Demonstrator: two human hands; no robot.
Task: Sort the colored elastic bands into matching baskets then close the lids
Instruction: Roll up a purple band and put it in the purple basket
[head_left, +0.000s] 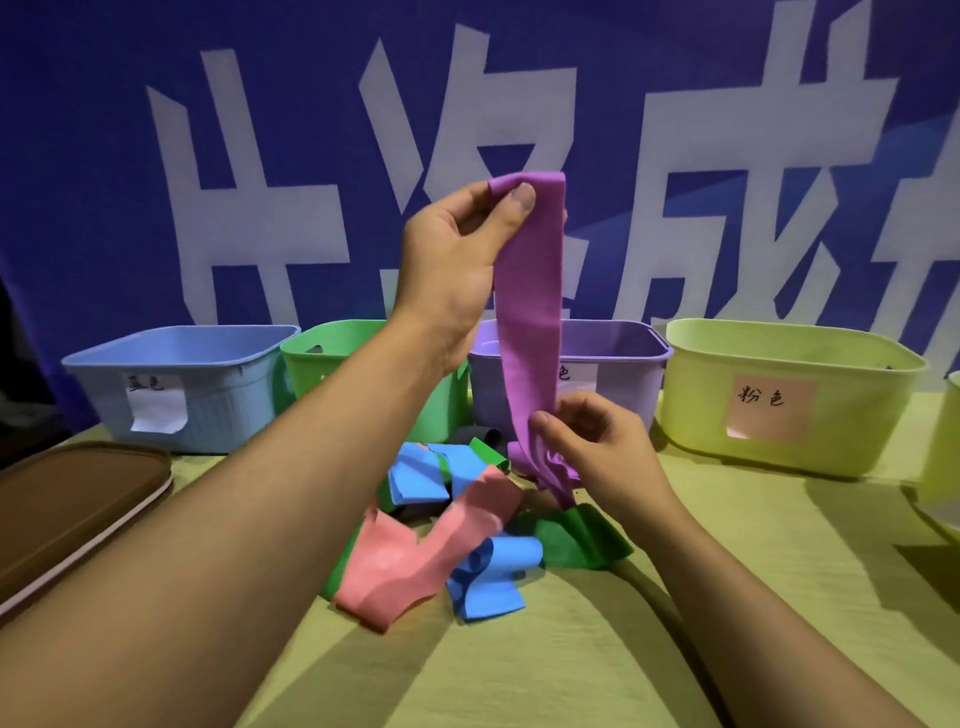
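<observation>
Both hands, left hand (457, 270) and right hand (597, 447), pinch the purple band (530, 312) before the purple basket (613, 348); gather its tail clear, then drop it inside.

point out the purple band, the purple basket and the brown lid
purple band (527, 291), head view, middle of the hanging strip
purple basket (613, 340), head view, inner back wall right of the band
brown lid (67, 499), head view, centre of its top
</observation>
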